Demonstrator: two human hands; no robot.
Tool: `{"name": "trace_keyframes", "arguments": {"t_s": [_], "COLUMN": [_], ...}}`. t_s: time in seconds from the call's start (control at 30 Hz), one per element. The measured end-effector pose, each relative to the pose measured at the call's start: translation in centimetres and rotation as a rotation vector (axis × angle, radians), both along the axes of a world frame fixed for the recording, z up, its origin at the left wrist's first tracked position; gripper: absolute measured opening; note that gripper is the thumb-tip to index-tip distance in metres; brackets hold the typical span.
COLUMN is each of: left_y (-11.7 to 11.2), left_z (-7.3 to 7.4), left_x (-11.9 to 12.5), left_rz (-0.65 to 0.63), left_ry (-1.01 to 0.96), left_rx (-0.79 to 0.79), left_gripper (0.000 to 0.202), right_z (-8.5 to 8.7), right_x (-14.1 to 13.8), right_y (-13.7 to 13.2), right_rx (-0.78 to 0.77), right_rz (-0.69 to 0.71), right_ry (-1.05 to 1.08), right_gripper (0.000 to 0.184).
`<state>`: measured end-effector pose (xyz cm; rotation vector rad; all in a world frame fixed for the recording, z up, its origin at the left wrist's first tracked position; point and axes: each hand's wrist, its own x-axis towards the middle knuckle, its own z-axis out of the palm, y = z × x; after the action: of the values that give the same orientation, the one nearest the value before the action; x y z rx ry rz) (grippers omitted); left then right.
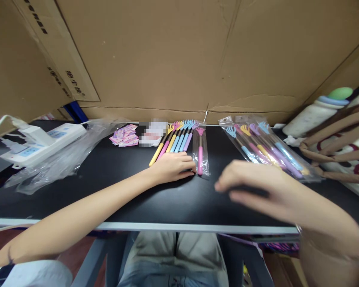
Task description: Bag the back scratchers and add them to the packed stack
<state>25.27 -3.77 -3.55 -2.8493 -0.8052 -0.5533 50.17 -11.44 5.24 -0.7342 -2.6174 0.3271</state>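
My left hand (176,166) rests on the black table, its fingertips and thumb closed at the left edge of a clear plastic bag (205,155). A single pink back scratcher (200,155) lies in that bag. Under and behind this hand is a row of unbagged back scratchers (171,144) in yellow, pink, blue and purple, with claw-shaped heads pointing away from me. My right hand (251,183) is raised over the table to the right, blurred by motion. Its thumb is apart from the bent fingers, with nothing visible between them. Several bagged back scratchers (265,149) lie beyond it.
Pink printed cards (125,135) lie scattered left of the row, beside a partly blurred-out white packet (158,133). Farther left are loose clear bags (83,145) and a power strip (44,141). A bottle (315,111) and a brown-handled bag (335,147) stand right. Cardboard (173,59) walls the back.
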Motion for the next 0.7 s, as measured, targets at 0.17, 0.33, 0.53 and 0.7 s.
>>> {"name": "trace_keyframes", "arguments": {"t_s": [0.17,0.33,0.53,0.7], "left_y": [0.0,0.0,0.2,0.0], "left_z": [0.0,-0.1,-0.2,0.1], "left_x": [0.1,0.1,0.0,0.1], "left_rz": [0.008,-0.004,-0.008,0.002], "left_ry": [0.000,0.001,0.008,0.021], "left_rx": [0.005,0.040,0.068,0.066], "left_gripper": [0.020,0.021,0.023,0.024], "right_z": [-2.8,-6.2,-7.2,-7.1], "right_x": [-0.7,-0.7,-1.6,-1.7], "right_y": [8.7,12.6,13.9,14.0], "right_rx": [0.344,0.522,0.590,0.596], "right_rz": [-0.175,-0.096,-0.002,-0.008], "right_ry": [-0.169,-0.275,-0.363,-0.370], "right_gripper": [0.025,0.032,0.029,0.027]}}
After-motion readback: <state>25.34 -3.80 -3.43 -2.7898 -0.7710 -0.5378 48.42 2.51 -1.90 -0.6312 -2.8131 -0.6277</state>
